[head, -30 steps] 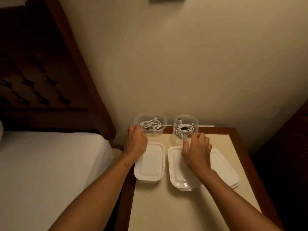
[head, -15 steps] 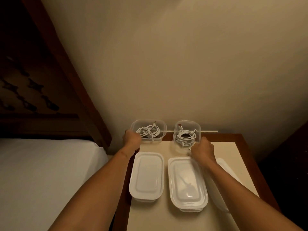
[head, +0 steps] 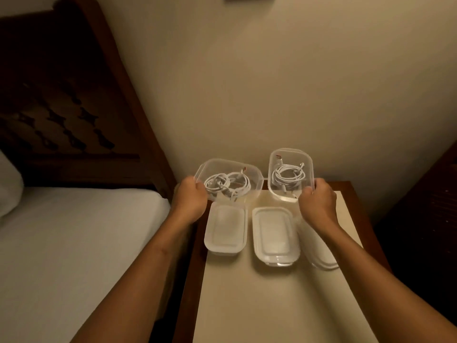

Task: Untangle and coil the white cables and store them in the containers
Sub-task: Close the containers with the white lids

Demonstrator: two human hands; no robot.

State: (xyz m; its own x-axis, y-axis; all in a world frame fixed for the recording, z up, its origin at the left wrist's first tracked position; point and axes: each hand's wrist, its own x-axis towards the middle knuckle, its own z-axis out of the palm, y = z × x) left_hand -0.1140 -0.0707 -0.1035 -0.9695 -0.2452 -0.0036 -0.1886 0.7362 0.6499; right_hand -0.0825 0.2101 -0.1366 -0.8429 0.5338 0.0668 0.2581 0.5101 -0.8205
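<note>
Fingers of the left hand (head: 190,201) curl round the left rim of the left container (head: 247,169). Those of the right hand (head: 319,206) pinch the right wall of the right container (head: 290,152). Both clear tubs tilt toward the camera at the back of the bedside table (head: 284,305), with white cables (head: 286,175) coiled inside. A shallow tilt should keep the coils from sliding out before what look like lids (head: 226,229) go on.

Bedside corner in dim, warm light.
Left of the left grip (head: 190,204) stand a white-sheeted bed (head: 74,243) and a dark carved wooden headboard (head: 61,107); beyond it a plain cream wall (head: 272,82); beneath it the wood-edged, cream-topped surface (head: 272,305); right of the right grip (head: 319,206), dark furniture (head: 432,219).
</note>
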